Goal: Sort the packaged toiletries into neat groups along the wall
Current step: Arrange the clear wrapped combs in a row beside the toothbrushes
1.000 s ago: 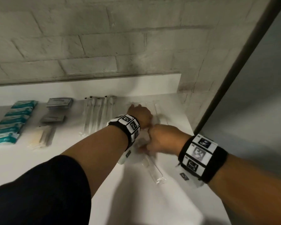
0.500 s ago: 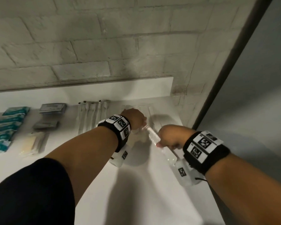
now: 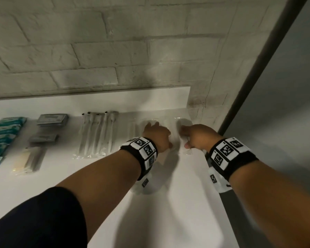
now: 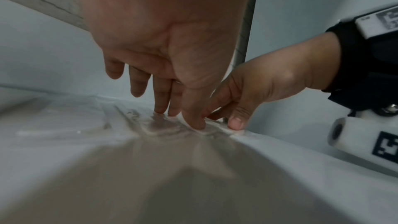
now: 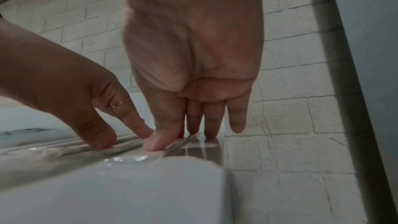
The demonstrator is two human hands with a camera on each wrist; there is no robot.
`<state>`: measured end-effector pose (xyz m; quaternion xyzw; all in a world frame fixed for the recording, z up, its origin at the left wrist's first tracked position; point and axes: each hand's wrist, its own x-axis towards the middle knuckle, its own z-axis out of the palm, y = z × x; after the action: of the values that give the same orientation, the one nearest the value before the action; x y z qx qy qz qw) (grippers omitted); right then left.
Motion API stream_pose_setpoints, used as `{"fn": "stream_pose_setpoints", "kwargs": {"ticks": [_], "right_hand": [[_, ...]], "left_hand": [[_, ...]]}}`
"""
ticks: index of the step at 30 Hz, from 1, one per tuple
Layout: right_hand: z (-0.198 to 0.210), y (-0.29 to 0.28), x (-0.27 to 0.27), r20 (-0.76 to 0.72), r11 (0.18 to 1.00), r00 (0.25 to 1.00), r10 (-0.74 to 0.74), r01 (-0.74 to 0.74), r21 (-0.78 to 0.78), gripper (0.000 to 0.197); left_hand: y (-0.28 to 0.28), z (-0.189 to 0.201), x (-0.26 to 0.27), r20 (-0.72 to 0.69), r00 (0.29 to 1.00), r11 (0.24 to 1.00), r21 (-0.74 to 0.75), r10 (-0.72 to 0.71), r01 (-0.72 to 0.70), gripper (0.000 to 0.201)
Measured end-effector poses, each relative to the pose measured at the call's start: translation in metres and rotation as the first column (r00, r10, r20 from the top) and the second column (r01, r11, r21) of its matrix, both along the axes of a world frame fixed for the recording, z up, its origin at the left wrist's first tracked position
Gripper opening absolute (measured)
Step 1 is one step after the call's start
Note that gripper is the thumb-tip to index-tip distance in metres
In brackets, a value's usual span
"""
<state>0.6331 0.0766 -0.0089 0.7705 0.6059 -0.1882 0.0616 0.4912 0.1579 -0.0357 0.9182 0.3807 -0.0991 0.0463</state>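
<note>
Clear-wrapped packets lie side by side at the far right of the white shelf, against its back lip. My left hand rests on them with straight fingers, its fingertips and thumb pressing the plastic. My right hand is just to the right, near the shelf's end. Its thumb and straight fingers press the outermost clear packet flat, whose near end sticks out behind the hand. What the packets contain is hard to make out.
Left along the wall lie long white wrapped sticks, grey flat packets, a pale yellow packet and teal packets. The shelf ends at its right edge beside a brick wall and a dark post.
My right hand lifted a long clear packet from the front of the shelf, carried it toward the wall and laid it beside the others. My left hand stayed on the clear group.
</note>
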Motion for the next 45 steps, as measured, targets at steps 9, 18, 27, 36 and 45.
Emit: {"fn": "stream_pose_setpoints", "kwargs": {"ticks": [9, 18, 27, 36, 45], "right_hand": [[-0.004, 0.006, 0.006, -0.007, 1.0, 1.0, -0.009, 0.009, -0.024, 0.07], [-0.002, 0.003, 0.009, -0.036, 1.0, 0.999, -0.016, 0.015, -0.017, 0.072], [-0.004, -0.004, -0.021, 0.024, 0.981, 0.985, 0.17, -0.171, 0.089, 0.047], [-0.003, -0.002, -0.028, 0.116, 0.976, 0.969, 0.217, -0.215, -0.027, 0.044], [-0.003, -0.002, -0.026, 0.043, 0.983, 0.982, 0.185, -0.185, 0.008, 0.045]], "left_hand": [[0.001, 0.0, 0.0, -0.009, 1.0, 0.998, -0.055, 0.02, -0.021, 0.056], [-0.002, 0.004, -0.003, 0.041, 0.999, 0.999, -0.043, 0.006, -0.004, 0.051], [0.005, 0.011, -0.028, -0.023, 0.997, 0.996, -0.045, 0.074, -0.075, 0.051], [-0.003, 0.011, -0.03, -0.055, 0.998, 0.999, -0.033, 0.027, -0.029, 0.048], [0.001, 0.005, -0.031, -0.036, 0.999, 1.0, 0.004, 0.014, -0.014, 0.046]]}}
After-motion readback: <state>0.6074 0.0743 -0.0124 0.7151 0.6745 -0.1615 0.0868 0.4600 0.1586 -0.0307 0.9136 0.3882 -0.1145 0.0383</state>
